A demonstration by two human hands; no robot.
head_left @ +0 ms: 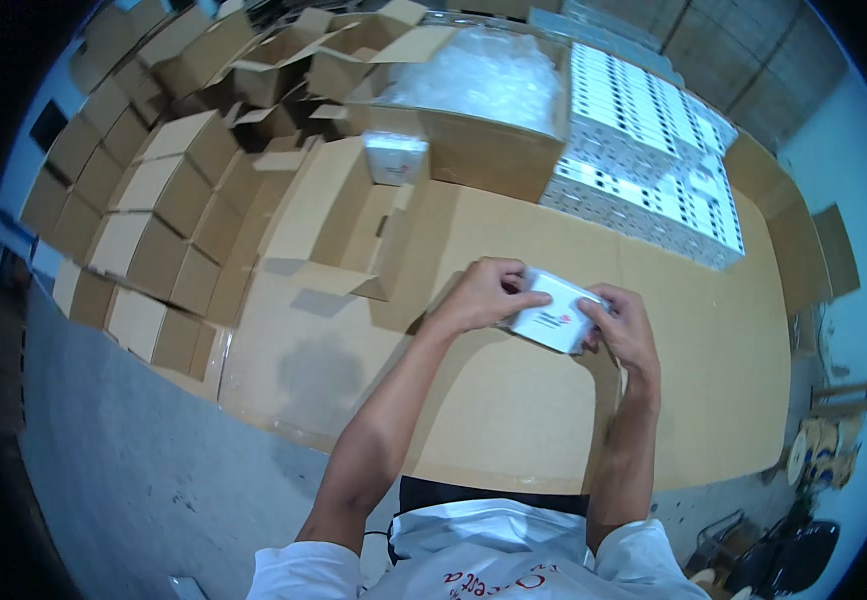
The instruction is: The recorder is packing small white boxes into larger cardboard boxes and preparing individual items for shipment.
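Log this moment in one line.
hands: left hand, right hand both gripping white packet | below: brown cardboard | left: open carton, similar packet at its far end | far right: stacked white items

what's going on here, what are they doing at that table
A person's left hand and right hand both hold one flat white packet above a cardboard-covered table. Left of the hands lies an open carton, with another white packet at its far end. Beyond them, a bigger carton holds clear plastic packing, and stacked white boxes are to its right.
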